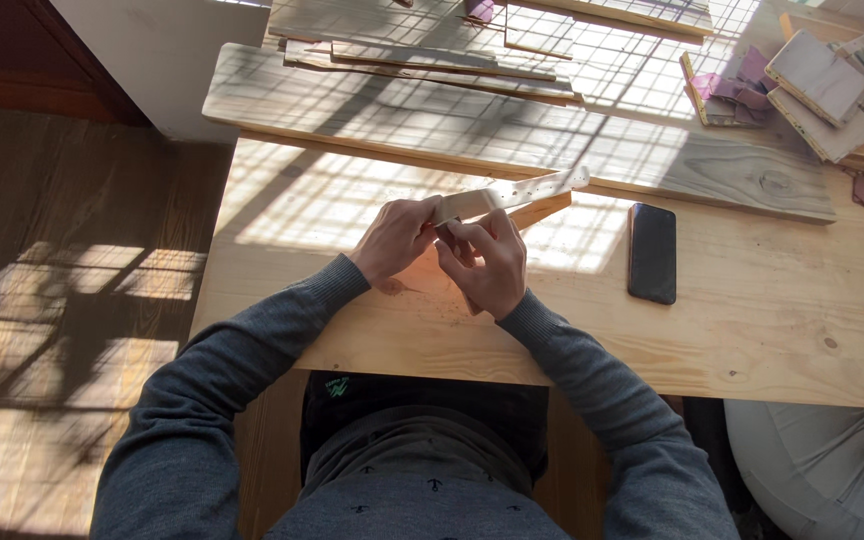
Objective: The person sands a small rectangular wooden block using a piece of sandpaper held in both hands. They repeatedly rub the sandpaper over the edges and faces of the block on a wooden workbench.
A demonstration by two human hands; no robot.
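The desk point(752, 330) is pale pine, sunlit through a grid-shaped shadow. A long grey plank point(372, 110) lies along its far edge, with thinner strips point(422, 60) stacked beyond it. Small wood blocks point(822, 85) are piled at the far right corner. A black phone point(652, 252) lies flat, right of centre, well apart from the hands. A pale wooden strip point(512, 193) is held just above the desk centre, angled toward the far right. The left hand point(392, 238) pinches its near end. The right hand point(487, 262) is curled closed against the same end; whether it carries a tool cannot be told.
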